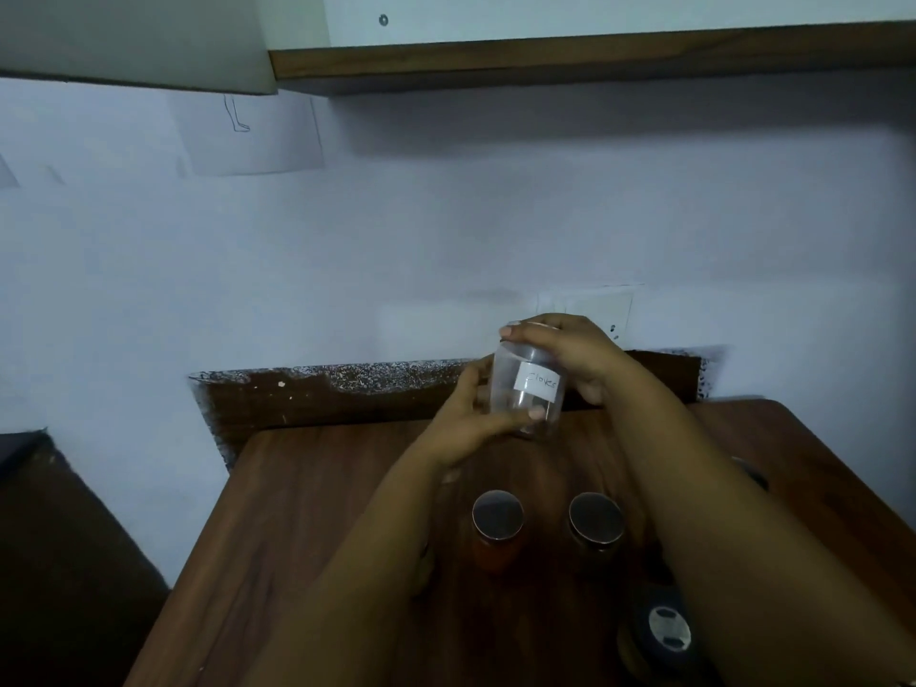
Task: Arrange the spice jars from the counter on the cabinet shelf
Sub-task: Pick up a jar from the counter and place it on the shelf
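Clear jar: see-through plastic spice jar with a white handwritten label (528, 394), held up off the brown wooden counter (307, 513), near the wall at the counter's far edge; it looks nearly empty, though a little dark content may sit at the bottom.
Left hand: the left hand (468, 414) wraps the jar's lower body, thumb across the front below the label.
Right hand: the right hand (565, 349) curls over the jar's top, fingers covering the lid area; whether it is twisting or only steadying, I cannot tell.
Other jars: 2 stand on the counter nearer the person, an orange-filled jar with a dark round lid (498, 528) and a dark-lidded jar beside it (596, 525); more lids show at the right edge, partly hidden by the right forearm.
Shelf: the wood-edged cabinet shelf (590, 59) runs overhead, well above the hands.
Step in hand: probably lifting the labelled jar, or checking its lid, before shelving.
Next move: likely calls for raising the jar upright to the shelf, clearing its front lip, and setting it down label outward.
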### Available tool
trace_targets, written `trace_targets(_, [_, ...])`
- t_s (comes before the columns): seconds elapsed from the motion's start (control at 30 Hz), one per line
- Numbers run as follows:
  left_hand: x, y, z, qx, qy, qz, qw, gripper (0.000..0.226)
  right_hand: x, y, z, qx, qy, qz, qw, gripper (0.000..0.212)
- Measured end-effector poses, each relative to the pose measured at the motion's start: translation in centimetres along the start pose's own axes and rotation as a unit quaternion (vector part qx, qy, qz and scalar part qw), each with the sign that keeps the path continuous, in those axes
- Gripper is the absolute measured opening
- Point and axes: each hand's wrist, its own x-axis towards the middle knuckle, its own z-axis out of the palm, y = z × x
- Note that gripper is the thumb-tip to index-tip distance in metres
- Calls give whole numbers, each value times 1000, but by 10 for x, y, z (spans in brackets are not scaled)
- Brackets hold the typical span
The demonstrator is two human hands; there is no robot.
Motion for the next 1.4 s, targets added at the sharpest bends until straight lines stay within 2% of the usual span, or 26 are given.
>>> trace_targets(0.1, [6,-2,10,44,14,34,998,95,4,-3,0,35,19,-6,999,40])
trace_targets(0.27, [7,8,9,-58,16,69,996,98,6,-7,-8,176,-31,-4,984,51])
trace_targets(0.37, [8,15,9,-62,3,72,995,98,5,-8,-9,242,-54,1,969,53])
trace_targets(0.5, [8,17,11,-101,-6,69,992,96,4,-13,-8,285,-91,9,954,50])
trace_targets(0.7, [7,24,9,-116,-18,65,991,88,6,-17,-2,321,-101,25,941,47])
trace_targets(0.93, [1,34,9,-118,-4,62,991,75,2,-23,2,308,-82,16,948,67])
trace_targets(1.07, [1,42,8,-158,31,75,984,78,-4,-19,7,205,-56,-40,976,84])
trace_targets(1.2, [-2,51,-1,-184,51,111,975,74,-17,-16,5,190,-123,-58,972,96])
trace_targets(1.3, [-5,62,-5,-148,59,139,977,75,-20,-28,3,179,-111,-87,974,103])
trace_targets(1.4, [-9,79,-7,-69,78,173,979,84,-24,-46,0,165,-120,-126,971,108])
